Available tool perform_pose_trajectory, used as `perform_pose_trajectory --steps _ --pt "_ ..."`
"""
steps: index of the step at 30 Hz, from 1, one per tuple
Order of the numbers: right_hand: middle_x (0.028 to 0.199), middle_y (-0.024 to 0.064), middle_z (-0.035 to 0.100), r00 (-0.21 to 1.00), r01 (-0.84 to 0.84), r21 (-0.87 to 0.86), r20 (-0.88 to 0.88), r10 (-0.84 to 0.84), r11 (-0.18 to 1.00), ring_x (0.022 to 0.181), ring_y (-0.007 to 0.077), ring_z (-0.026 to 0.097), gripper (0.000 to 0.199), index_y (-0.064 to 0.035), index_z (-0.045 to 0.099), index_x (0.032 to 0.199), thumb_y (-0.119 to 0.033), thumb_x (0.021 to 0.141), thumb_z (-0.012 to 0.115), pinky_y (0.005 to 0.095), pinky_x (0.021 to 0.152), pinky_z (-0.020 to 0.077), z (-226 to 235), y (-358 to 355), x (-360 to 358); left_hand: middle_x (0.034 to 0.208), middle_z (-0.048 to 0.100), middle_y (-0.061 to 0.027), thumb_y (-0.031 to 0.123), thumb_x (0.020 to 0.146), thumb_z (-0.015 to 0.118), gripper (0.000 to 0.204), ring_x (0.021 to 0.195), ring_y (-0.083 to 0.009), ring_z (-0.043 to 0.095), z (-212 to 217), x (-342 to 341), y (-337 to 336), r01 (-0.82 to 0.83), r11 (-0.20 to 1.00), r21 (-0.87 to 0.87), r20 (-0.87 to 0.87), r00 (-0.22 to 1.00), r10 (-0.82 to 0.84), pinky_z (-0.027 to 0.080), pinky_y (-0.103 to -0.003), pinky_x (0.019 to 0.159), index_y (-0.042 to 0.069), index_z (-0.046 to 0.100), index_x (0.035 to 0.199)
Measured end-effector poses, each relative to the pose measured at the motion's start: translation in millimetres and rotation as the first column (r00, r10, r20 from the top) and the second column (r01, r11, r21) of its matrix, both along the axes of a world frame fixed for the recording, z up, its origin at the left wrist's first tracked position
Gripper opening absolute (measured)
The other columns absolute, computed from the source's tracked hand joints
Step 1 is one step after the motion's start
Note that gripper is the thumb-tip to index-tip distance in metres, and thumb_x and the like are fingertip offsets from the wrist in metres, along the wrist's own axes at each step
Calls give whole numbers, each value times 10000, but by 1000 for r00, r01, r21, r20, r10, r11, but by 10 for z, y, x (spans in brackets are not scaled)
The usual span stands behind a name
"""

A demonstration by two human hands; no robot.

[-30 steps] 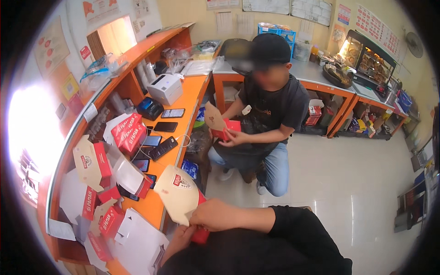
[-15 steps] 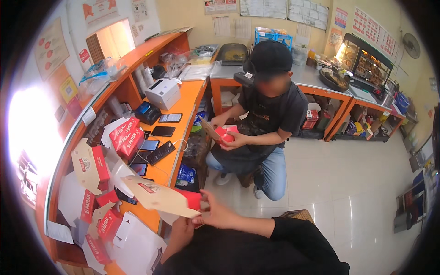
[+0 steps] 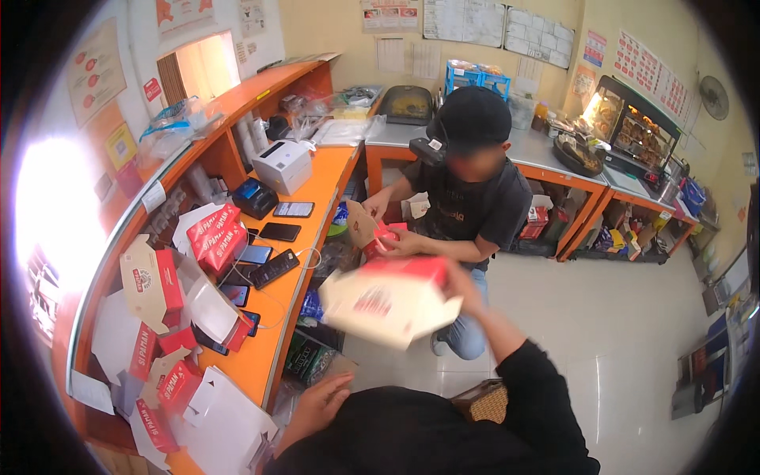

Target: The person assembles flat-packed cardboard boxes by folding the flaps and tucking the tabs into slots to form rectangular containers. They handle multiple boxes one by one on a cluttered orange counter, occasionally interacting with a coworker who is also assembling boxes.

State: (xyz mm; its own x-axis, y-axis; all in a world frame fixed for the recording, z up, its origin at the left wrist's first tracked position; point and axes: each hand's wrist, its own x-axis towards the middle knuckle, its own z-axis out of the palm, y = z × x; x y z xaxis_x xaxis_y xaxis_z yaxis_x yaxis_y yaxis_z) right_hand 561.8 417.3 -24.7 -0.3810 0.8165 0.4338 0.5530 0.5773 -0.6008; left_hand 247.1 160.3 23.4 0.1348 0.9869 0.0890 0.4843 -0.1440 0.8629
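A partly folded food carton [image 3: 388,309], cream with a red side, is held out in front of me and slightly blurred. My right hand [image 3: 469,294] grips its right end, fingers partly hidden behind the red side. Low in the picture, my left hand [image 3: 318,405] is apart from the carton, fingers stretched out and holding nothing. Beyond the carton, a co-worker [image 3: 467,198] in black cap and shirt works with both hands on another red and cream carton [image 3: 366,226].
The orange counter [image 3: 324,186] on my left bears several phones [image 3: 275,269], a white printer [image 3: 283,165] and a black device [image 3: 255,196]. Folded cartons [image 3: 154,289] and flat white sheets [image 3: 229,416] pile at its near end. A woven stool [image 3: 489,402] stands beside me.
My right hand has swung the carton away from me to the right and turned it. My left hand has let go of it. The co-worker still handles the other carton.
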Motion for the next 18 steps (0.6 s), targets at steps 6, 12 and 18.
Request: perform_pose_trajectory --steps 6,12,18 --pt "1016 212 643 717 694 90 -166 -677 714 962 411 621 707 -78 387 1197 -223 653 815 459 772 500 771 742 1158 1176 619 -152 66 890 598 278 1039 -244 624 13 12 -25 6 998 -70 30 1000 -4 493 -302 863 8 600 1162" --pt "1052 231 629 943 199 -32 -267 -201 979 1023 395 608 774 -82 382 1227 -258 619 828 429 846 489 15 369 729 1313 490 -200 69 879 614 489 1157 -287 535 -168 -45 6 -29 986 -164 115 992 49 430 -357 961 -18 421 1321" --pt "1111 89 567 905 -366 -621 -411 110 693 1061 186 535 563 -53 493 1207 -176 726 760 328 905 436 37 -740 -365 1456 255 -273 127 805 697 936 1370 -393 256 -598 -332 86 -498 865 62 78 866 494 209 -429 1115 -15 45 1461"
